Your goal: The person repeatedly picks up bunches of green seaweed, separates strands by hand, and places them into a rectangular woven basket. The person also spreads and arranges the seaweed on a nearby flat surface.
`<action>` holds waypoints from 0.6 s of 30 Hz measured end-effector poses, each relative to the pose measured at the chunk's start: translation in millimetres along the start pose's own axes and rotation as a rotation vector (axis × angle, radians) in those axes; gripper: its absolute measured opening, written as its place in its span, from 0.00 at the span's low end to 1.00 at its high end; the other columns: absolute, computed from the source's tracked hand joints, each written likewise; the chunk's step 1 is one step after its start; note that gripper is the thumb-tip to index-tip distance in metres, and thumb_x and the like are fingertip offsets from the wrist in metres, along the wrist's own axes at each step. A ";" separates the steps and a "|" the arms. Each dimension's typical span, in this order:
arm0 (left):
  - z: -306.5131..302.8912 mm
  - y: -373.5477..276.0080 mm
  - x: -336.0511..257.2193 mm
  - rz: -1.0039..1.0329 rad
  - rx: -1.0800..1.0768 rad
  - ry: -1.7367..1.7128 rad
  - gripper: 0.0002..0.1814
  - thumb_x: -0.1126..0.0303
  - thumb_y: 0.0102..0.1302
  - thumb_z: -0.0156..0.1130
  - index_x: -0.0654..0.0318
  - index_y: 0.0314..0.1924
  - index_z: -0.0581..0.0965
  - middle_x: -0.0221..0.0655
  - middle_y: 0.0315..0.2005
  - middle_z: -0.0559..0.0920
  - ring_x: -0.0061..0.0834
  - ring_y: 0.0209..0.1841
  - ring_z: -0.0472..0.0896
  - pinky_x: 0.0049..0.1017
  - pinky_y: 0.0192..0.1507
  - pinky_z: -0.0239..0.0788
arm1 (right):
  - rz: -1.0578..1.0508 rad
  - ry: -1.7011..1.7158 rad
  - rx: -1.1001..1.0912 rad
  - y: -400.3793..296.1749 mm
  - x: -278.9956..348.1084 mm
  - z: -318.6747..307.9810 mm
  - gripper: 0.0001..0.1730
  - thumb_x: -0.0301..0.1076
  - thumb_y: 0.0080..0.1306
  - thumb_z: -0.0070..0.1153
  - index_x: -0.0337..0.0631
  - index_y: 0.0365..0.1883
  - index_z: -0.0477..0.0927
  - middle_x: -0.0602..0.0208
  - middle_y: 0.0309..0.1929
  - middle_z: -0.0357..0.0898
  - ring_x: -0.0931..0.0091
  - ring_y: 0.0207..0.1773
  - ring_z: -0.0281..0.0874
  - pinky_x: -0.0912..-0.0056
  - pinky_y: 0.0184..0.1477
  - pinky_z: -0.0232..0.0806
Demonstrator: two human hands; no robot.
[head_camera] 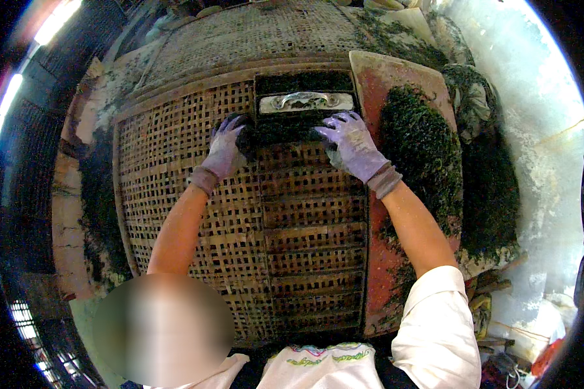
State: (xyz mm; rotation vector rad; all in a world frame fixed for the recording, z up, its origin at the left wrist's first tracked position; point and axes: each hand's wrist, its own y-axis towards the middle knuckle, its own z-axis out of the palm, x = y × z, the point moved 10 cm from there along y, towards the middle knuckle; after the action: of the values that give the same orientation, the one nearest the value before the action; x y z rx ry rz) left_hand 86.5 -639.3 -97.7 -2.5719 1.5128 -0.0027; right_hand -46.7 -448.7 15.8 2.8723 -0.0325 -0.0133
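Observation:
Both of my hands wear purple-and-white work gloves with brown cuffs. My left hand (226,148) rests at the left side of a narrow frame, its fingers bent beside dark leafy material. Across the frame, my right hand (354,143) has its fingers pointing left over a dark strip of shredded green material (282,132). What either palm holds is hidden. Just beyond the hands lies a flat plate with a metal handle (305,101), inside the frame, with dark material before and behind it. Beneath is a woven bamboo-like lattice (185,141), with several cross strips (316,233) nearer me.
At right, a worn reddish board (377,287) carries a heap of dark green shreds (418,141). More dark material (491,189) lies beyond it, by a stained pale wall (540,146). Another woven panel (258,31) extends at the back. Dark shreds (100,189) border the lattice's left side.

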 end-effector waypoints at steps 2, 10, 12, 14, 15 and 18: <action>-15.5 -0.2 -9.2 0.106 -0.026 0.099 0.32 0.67 0.49 0.63 0.52 0.58 0.67 0.33 0.64 0.54 0.39 0.68 0.47 0.45 0.66 0.42 | -0.090 -0.110 0.024 -3.8 17.0 0.0 0.19 0.36 0.51 0.53 0.55 0.44 0.77 0.70 0.48 0.73 0.68 0.55 0.66 0.57 0.60 0.54; -117.9 40.9 -86.7 0.333 -0.051 -0.360 0.32 0.68 0.42 0.65 0.61 0.52 0.71 0.40 0.53 0.72 0.37 0.58 0.67 0.34 0.60 0.57 | 0.053 -0.010 0.309 10.0 103.5 29.7 0.17 0.37 0.62 0.40 0.50 0.49 0.74 0.53 0.49 0.71 0.63 0.52 0.68 0.53 0.54 0.57; -133.0 40.6 -116.0 0.329 0.004 -0.501 0.33 0.72 0.41 0.64 0.61 0.53 0.70 0.41 0.52 0.73 0.36 0.57 0.69 0.33 0.60 0.57 | 0.156 -0.115 0.252 10.2 98.3 53.0 0.18 0.37 0.61 0.42 0.45 0.49 0.73 0.49 0.51 0.70 0.62 0.52 0.69 0.51 0.55 0.57; -140.0 26.8 -124.0 0.365 -0.016 -0.560 0.38 0.76 0.39 0.65 0.62 0.57 0.67 0.41 0.54 0.71 0.39 0.59 0.67 0.33 0.61 0.56 | 0.213 -0.201 0.015 10.0 98.2 48.3 0.21 0.39 0.59 0.46 0.40 0.49 0.73 0.48 0.51 0.70 0.61 0.53 0.69 0.52 0.57 0.58; -121.7 16.2 -100.8 0.427 -0.135 -0.394 0.38 0.75 0.41 0.64 0.63 0.58 0.66 0.41 0.55 0.70 0.39 0.59 0.66 0.33 0.61 0.56 | 0.229 -0.036 0.073 14.3 98.0 59.3 0.23 0.41 0.57 0.49 0.38 0.49 0.72 0.48 0.51 0.70 0.61 0.53 0.69 0.54 0.57 0.58; -68.2 -15.8 -75.1 0.511 -0.295 0.065 0.37 0.72 0.47 0.61 0.63 0.60 0.63 0.39 0.57 0.68 0.38 0.60 0.65 0.34 0.62 0.54 | 0.319 0.473 0.130 20.1 51.2 55.7 0.32 0.46 0.49 0.58 0.33 0.48 0.72 0.47 0.50 0.70 0.61 0.55 0.67 0.63 0.56 0.63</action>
State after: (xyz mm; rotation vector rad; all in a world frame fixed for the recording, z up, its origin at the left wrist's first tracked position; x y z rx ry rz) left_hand 58.0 -575.7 -22.3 -2.3144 2.3037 0.2130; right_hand 3.3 -484.1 -32.9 2.8819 -0.4078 0.7489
